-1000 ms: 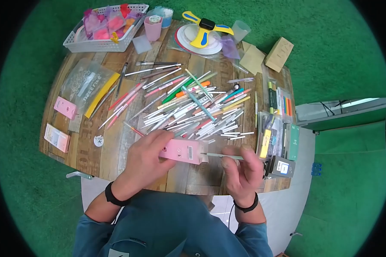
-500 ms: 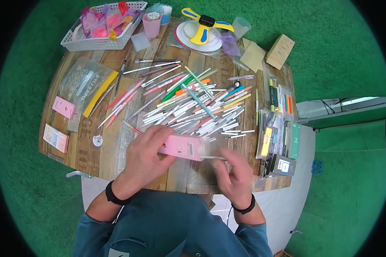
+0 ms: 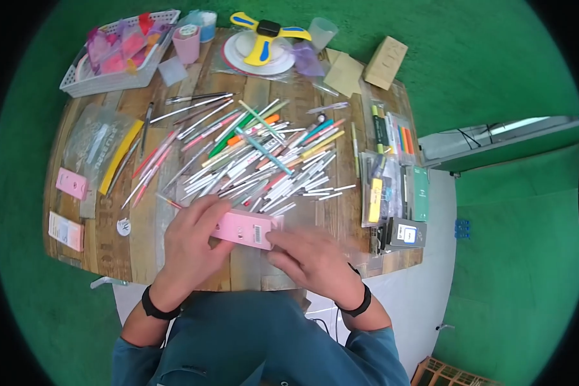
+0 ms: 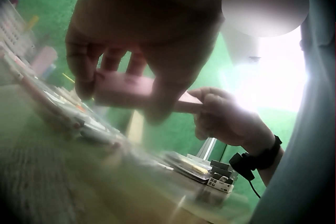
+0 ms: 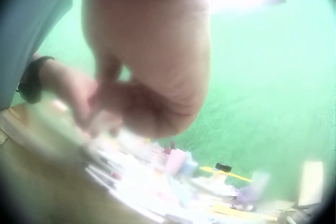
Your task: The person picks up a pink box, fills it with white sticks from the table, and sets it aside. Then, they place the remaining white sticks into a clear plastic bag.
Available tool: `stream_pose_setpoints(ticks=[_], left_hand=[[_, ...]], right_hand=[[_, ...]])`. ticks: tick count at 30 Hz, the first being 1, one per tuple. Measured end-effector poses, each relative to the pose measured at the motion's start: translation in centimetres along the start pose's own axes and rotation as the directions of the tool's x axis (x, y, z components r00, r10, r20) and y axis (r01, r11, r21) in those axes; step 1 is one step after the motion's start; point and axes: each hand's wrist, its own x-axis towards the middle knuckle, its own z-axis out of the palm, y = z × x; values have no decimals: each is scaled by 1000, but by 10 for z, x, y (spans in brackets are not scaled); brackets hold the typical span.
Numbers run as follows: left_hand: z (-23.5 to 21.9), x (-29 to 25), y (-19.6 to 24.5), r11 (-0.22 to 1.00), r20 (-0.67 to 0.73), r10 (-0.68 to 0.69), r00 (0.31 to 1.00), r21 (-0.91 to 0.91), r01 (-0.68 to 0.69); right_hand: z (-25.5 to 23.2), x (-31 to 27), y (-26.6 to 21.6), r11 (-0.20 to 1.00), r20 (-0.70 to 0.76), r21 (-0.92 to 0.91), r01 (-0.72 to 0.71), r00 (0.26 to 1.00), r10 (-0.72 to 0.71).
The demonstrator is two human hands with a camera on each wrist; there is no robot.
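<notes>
My left hand (image 3: pixel 196 241) grips a small pink box (image 3: pixel 243 229), its barcode facing up, low over the near part of the table. At the box's right end are the curled fingers and thumb of my right hand (image 3: pixel 315 260). The left wrist view shows the box (image 4: pixel 123 90) held between the left hand's (image 4: pixel 152 29) thumb and fingers, while the right hand (image 4: pixel 231 119) pinches its far end. Both hands meet in the blurred right wrist view, where the right hand (image 5: pixel 152 50) hides the box. No stick shows between hand and box.
Beyond the hands lies a spread of pens and sticks (image 3: pixel 264 161). Left are a clear yellow-edged bag (image 3: pixel 90 145) and another pink box (image 3: pixel 71 184). A white basket (image 3: pixel 112 82) stands back left; stationery packs (image 3: pixel 417 193) lie right.
My right hand has come left against the box's end, and the thin stick it held there has gone from sight. The table and its items have shifted left in the head view.
</notes>
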Motion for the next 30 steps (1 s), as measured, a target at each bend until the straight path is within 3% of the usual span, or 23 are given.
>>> stream_pose_setpoints(ticks=[5, 7, 10, 13, 16, 19, 21, 22, 24, 30], left_hand=[[-2, 1, 1, 998, 9, 68, 998, 15, -68], [-4, 0, 3, 995, 44, -6, 999, -102, 10], [-6, -1, 5, 965, 121, -110, 986, -224, 136], [-9, 2, 6, 953, 123, -115, 986, -267, 144], [-8, 5, -3, 958, 72, -106, 992, -258, 121], [-10, 8, -6, 943, 23, -177, 984, -281, 176], [-13, 9, -8, 943, 23, -184, 983, -278, 184], [-14, 9, -9, 942, 23, -191, 981, -276, 190], [-17, 9, -11, 941, 27, -197, 980, -276, 197], [-19, 5, -20, 942, 31, -216, 976, -257, 217]], right_hand=[[-3, 0, 9, 995, 101, 90, 52, 993, -61], [-5, 1, 8, 992, 150, 113, 56, 986, -72], [-6, -1, 5, 996, 125, 68, 62, 990, -70], [-10, -1, 4, 988, 57, 3, 155, 986, -155], [-13, 0, 7, 960, -1, 126, 251, 968, -252], [-27, 3, 21, 985, -26, 110, 133, 991, -131], [-32, 17, 48, 984, -70, -145, -100, 993, 91], [-31, 21, 64, 984, -71, -147, -100, 993, 90], [-25, 27, 96, 878, -103, -426, -217, 976, 191], [-10, 48, 116, 884, -117, -387, -260, 965, 233]])
